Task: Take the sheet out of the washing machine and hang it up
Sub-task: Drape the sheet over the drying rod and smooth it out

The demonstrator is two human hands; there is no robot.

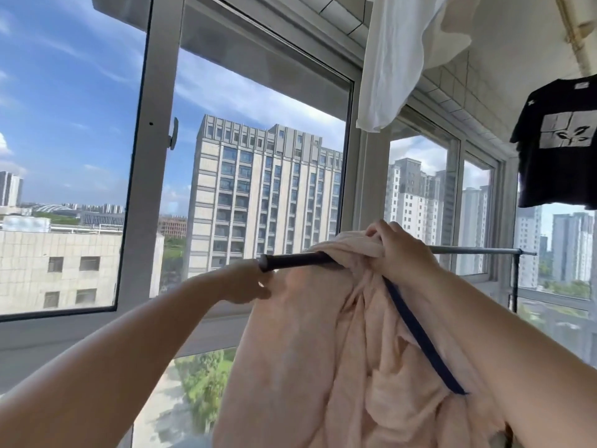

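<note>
While my right hand [397, 250] clutches the bunched pink sheet [323, 350] over the rail [290, 261] mid-frame, left hand [248, 286], grip unclear, should spread it flat.

A horizontal drying rail [300, 259] ran in front of the windows, dark at its near capped end and bare metal toward its far upright post. A pale pink sheet [323, 344] with a navy stripe lay bunched over it, hanging down on the near side.

The single head-worn camera looked forward and slightly upward, close over both raised forearms, facing the balcony windows [258, 176] and drying rail [468, 251].
</note>
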